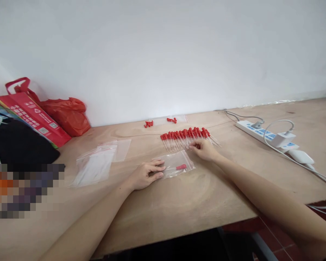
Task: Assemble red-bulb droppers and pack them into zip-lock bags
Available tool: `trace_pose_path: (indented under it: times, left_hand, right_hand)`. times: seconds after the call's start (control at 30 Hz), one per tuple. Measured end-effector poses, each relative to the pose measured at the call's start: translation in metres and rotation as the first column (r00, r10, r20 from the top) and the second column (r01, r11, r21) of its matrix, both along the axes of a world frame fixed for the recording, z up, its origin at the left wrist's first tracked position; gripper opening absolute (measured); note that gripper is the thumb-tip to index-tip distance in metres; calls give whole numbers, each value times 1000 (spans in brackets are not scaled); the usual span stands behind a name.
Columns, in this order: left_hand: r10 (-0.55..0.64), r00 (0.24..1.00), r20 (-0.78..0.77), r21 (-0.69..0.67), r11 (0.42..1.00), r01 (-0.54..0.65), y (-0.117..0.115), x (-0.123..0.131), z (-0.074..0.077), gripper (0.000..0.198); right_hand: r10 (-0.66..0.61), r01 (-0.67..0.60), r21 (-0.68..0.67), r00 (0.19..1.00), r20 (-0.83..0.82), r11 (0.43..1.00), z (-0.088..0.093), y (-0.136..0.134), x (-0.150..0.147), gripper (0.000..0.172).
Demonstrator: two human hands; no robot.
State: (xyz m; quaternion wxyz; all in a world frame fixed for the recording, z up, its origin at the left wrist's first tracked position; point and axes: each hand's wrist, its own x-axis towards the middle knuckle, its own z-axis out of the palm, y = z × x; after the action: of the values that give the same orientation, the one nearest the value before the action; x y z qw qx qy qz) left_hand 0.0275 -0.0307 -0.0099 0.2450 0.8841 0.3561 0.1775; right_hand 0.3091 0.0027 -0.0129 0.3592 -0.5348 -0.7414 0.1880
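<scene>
Left hand (146, 175): lies flat on the near end of the small clear bag (176, 165), fingers together and stretched out, pinning the bag to the worktop (195, 203); nothing clasped.
Right hand (204, 149): at the near side of the row of droppers (188, 138), fingers curled and pinched at the glass tips of the middle ones; whether one dropper is actually gripped cannot be told.
Small clear bag: mid-worktop, between the two hands, touching the left one; one red-capped dropper (179, 167) already inside it, lying crosswise.
Row of droppers: red caps toward the wall, glass tips toward the person, so each long axis runs from the far edge to the near edge.
Key relation: the row lies just beyond the right hand's fingertips, and the bag just beside that hand, toward the left; the right hand is the nearer to the row.
Spare bags (97, 163): loose pile toward the left edge.
Loose red caps (149, 124): far edge, by the wall.
Power strip (266, 135): far right, cables plugged in.
Red bags (46, 116): far left corner.
</scene>
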Motion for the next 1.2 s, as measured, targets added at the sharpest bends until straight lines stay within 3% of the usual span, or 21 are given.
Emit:
trace_pose_path:
  times: [0.1,0.2,0.37,0.5,0.67,0.8,0.87,0.93,1.0,1.1,1.2]
  left_hand:
    - [-7,1000,-8,-21,1000,7,-1,0,1,35]
    - [-8,1000,-6,-33,999,8,-1,0,1,33]
    - [-1,1000,-11,-28,1000,1,-2,1,1,32]
    - [6,1000,-27,-8,1000,-6,-3,1,1,35]
    - [12,999,-31,3,1000,-12,-3,0,-1,35]
    - [16,1000,-16,6,1000,-16,-3,0,-2,34]
    - [16,1000,-4,16,1000,-16,-3,0,-1,38]
    - [16,1000,3,31,999,-16,-4,1,0,42]
    - [22,1000,-5,41,999,-22,-4,2,2,43]
    - [36,999,-30,41,999,-35,-5,4,5,43]
    - [40,998,-40,39,998,-38,-5,4,6,44]
  right_hand:
    - [-252,251,20,964,90,968,7,29,-2,12]
    - [-439,447,1,880,183,895,15,59,-14,17]
    - [-534,567,-125,816,220,814,21,86,-38,30]
    - [-517,552,-168,830,211,817,19,92,-45,35]
    - [-484,503,-185,864,139,844,27,94,-38,22]
    - [-429,426,-162,903,16,890,38,82,-19,14]
    - [-378,354,-169,915,-142,920,34,68,-6,16]
    - [-278,215,-184,831,-481,959,23,51,7,14]
    - [-203,132,-157,713,-671,979,7,33,19,17]
    - [-199,153,-133,602,-773,979,-11,10,26,30]
    - [-245,183,-169,564,-789,968,-16,-3,21,33]
